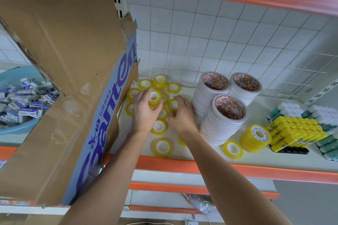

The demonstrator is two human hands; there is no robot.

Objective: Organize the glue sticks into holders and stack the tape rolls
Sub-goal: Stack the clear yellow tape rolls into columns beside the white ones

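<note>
- A small yellow tape roll (154, 98) is pinched in the left hand (144, 109), left of the white tape stacks (222, 115), probably for stacking.
- The right hand (180, 113) is curled loosely over loose rolls (161, 128), nothing clearly gripped.
- Glue sticks (296, 131) are parked right of the stacks.

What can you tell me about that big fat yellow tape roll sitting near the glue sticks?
The big yellow roll is a wide spool of glossy, see-through yellow tape wound on a white plastic core with small holes round its hub. It sits tilted on the white shelf, hub facing up and toward the camera. It lies between the white tape stack and the yellow glue sticks, with a small yellow roll at its left. Neither hand touches it.
</note>
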